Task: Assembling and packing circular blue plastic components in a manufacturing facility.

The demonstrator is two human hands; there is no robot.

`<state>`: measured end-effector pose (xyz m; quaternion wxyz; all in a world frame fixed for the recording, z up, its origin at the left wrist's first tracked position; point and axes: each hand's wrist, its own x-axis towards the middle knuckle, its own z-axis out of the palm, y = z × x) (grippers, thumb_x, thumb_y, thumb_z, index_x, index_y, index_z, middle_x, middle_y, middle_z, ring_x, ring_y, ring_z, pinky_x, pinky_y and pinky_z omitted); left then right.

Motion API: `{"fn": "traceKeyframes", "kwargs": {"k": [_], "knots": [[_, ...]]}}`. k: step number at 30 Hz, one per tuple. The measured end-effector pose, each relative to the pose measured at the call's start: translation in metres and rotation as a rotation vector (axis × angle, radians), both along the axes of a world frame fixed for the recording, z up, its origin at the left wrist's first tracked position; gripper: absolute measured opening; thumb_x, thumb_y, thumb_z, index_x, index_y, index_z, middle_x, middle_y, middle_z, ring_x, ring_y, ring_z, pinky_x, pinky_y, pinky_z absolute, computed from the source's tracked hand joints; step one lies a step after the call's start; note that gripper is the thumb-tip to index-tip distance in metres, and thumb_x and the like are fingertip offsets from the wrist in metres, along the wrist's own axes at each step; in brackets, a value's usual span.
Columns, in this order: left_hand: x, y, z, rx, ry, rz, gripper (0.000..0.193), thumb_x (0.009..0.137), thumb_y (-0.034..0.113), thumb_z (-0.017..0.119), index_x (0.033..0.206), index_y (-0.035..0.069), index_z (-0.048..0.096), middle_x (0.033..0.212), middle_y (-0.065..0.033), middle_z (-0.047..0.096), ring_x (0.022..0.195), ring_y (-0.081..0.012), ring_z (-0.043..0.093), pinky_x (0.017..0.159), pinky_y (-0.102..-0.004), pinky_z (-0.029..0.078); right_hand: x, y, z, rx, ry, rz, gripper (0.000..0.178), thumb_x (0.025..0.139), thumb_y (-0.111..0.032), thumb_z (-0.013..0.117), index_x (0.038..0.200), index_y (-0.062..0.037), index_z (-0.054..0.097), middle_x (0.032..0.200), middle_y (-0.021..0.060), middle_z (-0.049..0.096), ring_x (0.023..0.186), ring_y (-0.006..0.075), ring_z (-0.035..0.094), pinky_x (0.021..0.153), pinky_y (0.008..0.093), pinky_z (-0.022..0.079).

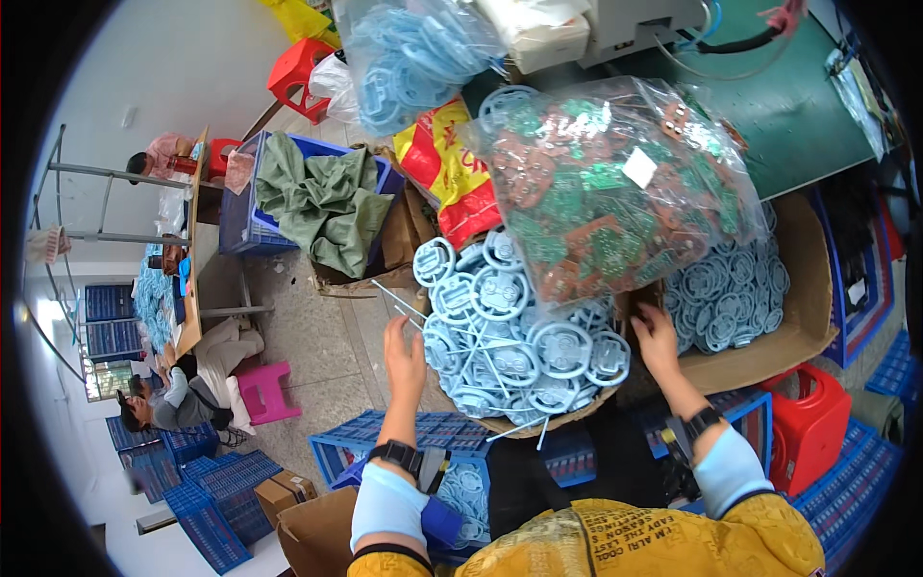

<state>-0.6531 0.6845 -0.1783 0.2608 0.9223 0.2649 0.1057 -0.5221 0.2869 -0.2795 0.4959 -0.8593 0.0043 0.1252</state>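
Note:
In front of me is a heaped pile of light blue plastic parts (500, 332), round rings with moulded shapes inside, with thin light blue sticks among them. My left hand (404, 358) is at the left side of this pile, its fingers stretched out beside the parts. On the pile's right side is my right hand (658, 338), thumb and fingers apart, close to the brown edge of a cardboard box (803, 279). That box contains more light blue parts (731, 293). A large clear bag of green and reddish-brown circuit boards (615, 192) rests beyond the pile, overlapping its far edge.
Another clear bag of blue parts (413, 72) and a red-yellow sack (447, 168) lie farther off. A green cloth (327, 202) drapes over a blue crate. A red stool (808, 423) stands right. Blue crates (399, 430) surround my legs. People sit at a table (197, 240) leftward.

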Motion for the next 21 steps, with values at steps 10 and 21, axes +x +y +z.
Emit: {"fn": "traceKeyframes", "kwargs": {"k": [10, 21], "knots": [[0.122, 0.097, -0.114, -0.340, 0.074, -0.038, 0.075, 0.083, 0.033, 0.069, 0.142, 0.003, 0.035, 0.142, -0.0281, 0.035, 0.134, -0.0377, 0.034, 0.108, -0.0403, 0.031, -0.092, 0.030, -0.007, -0.231, 0.013, 0.168, 0.060, 0.092, -0.025, 0.053, 0.139, 0.0063, 0.032, 0.145, 0.0276, 0.032, 0.133, 0.0417, 0.033, 0.110, 0.0432, 0.028], [0.077, 0.032, -0.104, -0.105, 0.218, -0.380, 0.066, 0.087, 0.043, 0.059, 0.141, 0.011, 0.038, 0.149, -0.0197, 0.029, 0.141, -0.0366, 0.020, 0.110, -0.0582, 0.011, -0.097, 0.041, -0.017, -0.302, -0.033, 0.132, 0.057, 0.090, -0.019, 0.050, 0.140, 0.0038, 0.032, 0.145, 0.0243, 0.033, 0.133, 0.0404, 0.033, 0.109, 0.0451, 0.028]]}}
